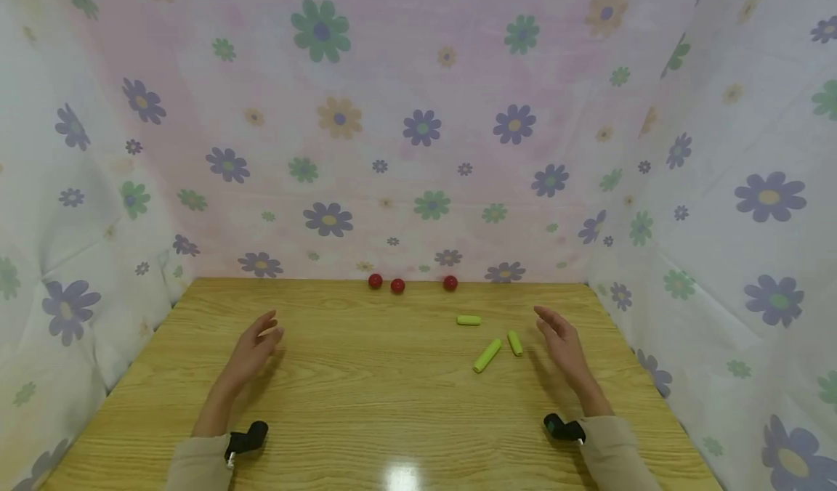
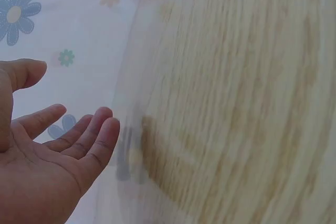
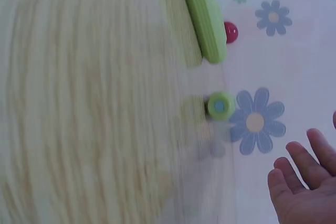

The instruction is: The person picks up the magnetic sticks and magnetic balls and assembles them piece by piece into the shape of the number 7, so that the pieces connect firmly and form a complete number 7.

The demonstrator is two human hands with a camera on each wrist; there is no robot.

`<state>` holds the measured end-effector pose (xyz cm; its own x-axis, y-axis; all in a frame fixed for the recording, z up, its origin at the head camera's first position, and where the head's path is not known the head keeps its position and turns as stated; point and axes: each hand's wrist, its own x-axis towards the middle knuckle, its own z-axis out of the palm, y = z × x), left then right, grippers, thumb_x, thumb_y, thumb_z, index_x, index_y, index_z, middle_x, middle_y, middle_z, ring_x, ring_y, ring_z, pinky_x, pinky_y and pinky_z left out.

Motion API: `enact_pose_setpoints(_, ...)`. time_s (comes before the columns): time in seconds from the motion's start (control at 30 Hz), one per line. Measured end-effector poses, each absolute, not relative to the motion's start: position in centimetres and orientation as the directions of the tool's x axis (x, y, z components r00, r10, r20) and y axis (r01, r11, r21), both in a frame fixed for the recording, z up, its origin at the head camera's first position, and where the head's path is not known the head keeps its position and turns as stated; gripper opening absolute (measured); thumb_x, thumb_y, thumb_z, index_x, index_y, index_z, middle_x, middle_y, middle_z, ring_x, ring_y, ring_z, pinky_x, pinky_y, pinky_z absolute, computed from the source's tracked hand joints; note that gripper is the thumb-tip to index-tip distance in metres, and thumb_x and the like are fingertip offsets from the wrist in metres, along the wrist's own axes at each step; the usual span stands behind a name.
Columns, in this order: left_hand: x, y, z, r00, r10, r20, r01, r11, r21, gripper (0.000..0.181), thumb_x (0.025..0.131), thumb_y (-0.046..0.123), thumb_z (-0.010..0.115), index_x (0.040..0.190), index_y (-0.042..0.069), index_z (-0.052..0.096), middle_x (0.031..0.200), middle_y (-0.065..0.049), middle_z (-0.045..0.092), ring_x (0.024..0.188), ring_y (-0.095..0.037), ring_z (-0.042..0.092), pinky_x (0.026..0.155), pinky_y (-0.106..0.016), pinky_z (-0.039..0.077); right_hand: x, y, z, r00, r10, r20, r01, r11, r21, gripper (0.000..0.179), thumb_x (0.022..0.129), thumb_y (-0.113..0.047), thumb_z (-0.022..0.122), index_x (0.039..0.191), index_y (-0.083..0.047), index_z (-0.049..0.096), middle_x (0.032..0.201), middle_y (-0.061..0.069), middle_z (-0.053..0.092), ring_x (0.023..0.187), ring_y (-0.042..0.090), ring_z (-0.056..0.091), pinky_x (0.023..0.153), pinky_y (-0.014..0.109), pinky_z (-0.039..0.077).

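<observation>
My left hand [image 1: 251, 349] hovers over the left side of the table with nothing in it, its fingers loosely spread. On the right, my right hand [image 1: 564, 346] is likewise bare, just beside a short yellow-green stick [image 1: 515, 343]. A longer ridged stick [image 1: 487, 356] of the same colour lies diagonally left of that one. Farther back is another short stick [image 1: 468, 320], lying crosswise. In the right wrist view, one stick end [image 3: 220, 105] shows a blue centre. Three glossy red balls, left [image 1: 375, 281], middle [image 1: 397, 285] and right [image 1: 450, 283], sit along the back edge.
The wood-grain table [image 1: 366, 396] is bounded behind by a flowered cloth [image 1: 386, 77]. More of this cloth hangs along the left and right sides. Each wrist bears a small black camera, one on the left [image 1: 247, 440] and one on the right [image 1: 564, 428].
</observation>
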<state>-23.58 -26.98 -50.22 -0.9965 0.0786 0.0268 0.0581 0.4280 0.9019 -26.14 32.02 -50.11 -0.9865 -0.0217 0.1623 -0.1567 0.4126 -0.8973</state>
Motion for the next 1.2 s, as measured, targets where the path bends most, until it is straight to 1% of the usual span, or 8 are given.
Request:
enact_pose_setpoints(0.1, -23.6, -26.8, -50.4, -0.998, 0.063, 0.024, 0.048, 0.407, 0.912, 0.062, 0.113, 0.023, 0.043, 0.161, -0.008, 0.019, 0.157, -0.039, 0.032, 0.135, -0.055, 0.047, 0.098, -0.043, 0.057, -26.2, 31.4, -50.1, -0.988, 0.033, 0.149, -0.128, 0.347, -0.929, 0.052, 0.114, -0.031, 0.04, 0.152, 0.005, 0.043, 0.158, 0.024, 0.042, 0.142, 0.031, 0.043, 0.105, 0.016, 0.043)
enact_pose_setpoints(0.2, -23.7, -26.4, -50.6, -0.999, 0.049, 0.02, 0.038, 0.39, 0.92, 0.06, 0.113, 0.021, 0.044, 0.16, -0.009, 0.021, 0.155, -0.039, 0.036, 0.134, -0.053, 0.049, 0.095, -0.038, 0.058, -26.4, 30.9, -50.2, -0.986, 0.063, 0.157, -0.13, 0.306, -0.943, 0.049, 0.114, -0.027, 0.042, 0.147, 0.008, 0.048, 0.152, 0.026, 0.047, 0.131, 0.016, 0.051, 0.096, 0.005, 0.042)
enact_pose_setpoints(0.33, -23.9, -25.9, -50.8, -0.999, 0.044, 0.024, 0.039, 0.374, 0.926, 0.058, 0.113, 0.019, 0.045, 0.159, -0.009, 0.025, 0.153, -0.039, 0.039, 0.133, -0.052, 0.05, 0.094, -0.038, 0.059, -26.5, 30.3, -50.6, -0.985, 0.064, 0.158, -0.134, 0.286, -0.949, 0.045, 0.113, -0.023, 0.044, 0.143, 0.009, 0.051, 0.148, 0.027, 0.051, 0.117, 0.002, 0.054, 0.094, 0.008, 0.046)
enact_pose_setpoints(0.6, -24.1, -25.3, -51.1, -0.998, 0.04, 0.041, 0.054, 0.387, 0.921, 0.055, 0.113, 0.019, 0.045, 0.158, -0.009, 0.028, 0.151, -0.038, 0.042, 0.13, -0.051, 0.054, 0.091, -0.035, 0.059, -26.6, 29.1, -51.1, -0.983, 0.065, 0.174, -0.15, 0.277, -0.949, 0.045, 0.113, -0.022, 0.044, 0.14, 0.012, 0.053, 0.144, 0.028, 0.054, 0.115, 0.0, 0.056, 0.095, 0.014, 0.05)
enact_pose_setpoints(0.77, -24.2, -24.9, -51.2, -0.999, 0.021, 0.039, 0.045, 0.391, 0.919, 0.053, 0.113, 0.016, 0.044, 0.157, -0.01, 0.029, 0.149, -0.038, 0.045, 0.128, -0.049, 0.057, 0.087, -0.025, 0.058, -26.4, 27.9, -50.4, -0.988, 0.046, 0.149, -0.134, 0.242, -0.961, 0.048, 0.114, -0.024, 0.042, 0.142, 0.013, 0.052, 0.145, 0.03, 0.052, 0.116, -0.001, 0.058, 0.101, 0.017, 0.05)
enact_pose_setpoints(0.87, -24.4, -24.7, -51.4, -0.998, 0.015, 0.058, 0.059, 0.385, 0.921, 0.052, 0.112, 0.015, 0.045, 0.156, -0.011, 0.031, 0.147, -0.038, 0.047, 0.124, -0.047, 0.06, 0.084, -0.022, 0.057, -26.6, 27.0, -49.9, -0.992, 0.044, 0.118, -0.104, 0.241, -0.965, 0.048, 0.114, -0.025, 0.042, 0.143, 0.013, 0.051, 0.146, 0.03, 0.052, 0.12, 0.006, 0.059, 0.11, 0.031, 0.049)
enact_pose_setpoints(1.0, -24.7, -24.6, -51.5, -0.996, 0.013, 0.083, 0.082, 0.378, 0.922, 0.05, 0.112, 0.015, 0.045, 0.155, -0.01, 0.034, 0.145, -0.037, 0.049, 0.116, -0.038, 0.066, 0.084, -0.021, 0.057, -27.1, 26.1, -49.9, -0.995, 0.029, 0.096, -0.085, 0.259, -0.962, 0.047, 0.114, -0.023, 0.043, 0.143, 0.012, 0.051, 0.148, 0.03, 0.051, 0.132, 0.031, 0.054, 0.115, 0.047, 0.045)
enact_pose_setpoints(1.2, -25.0, -24.3, -51.5, -0.992, 0.006, 0.124, 0.118, 0.363, 0.924, 0.049, 0.112, 0.015, 0.047, 0.153, -0.01, 0.039, 0.141, -0.036, 0.052, 0.107, -0.023, 0.071, 0.08, -0.018, 0.056, -27.9, 25.2, -50.3, -0.995, 0.009, 0.098, -0.092, 0.276, -0.957, 0.041, 0.112, -0.015, 0.046, 0.141, 0.013, 0.053, 0.146, 0.032, 0.052, 0.136, 0.043, 0.05, 0.103, 0.023, 0.05)
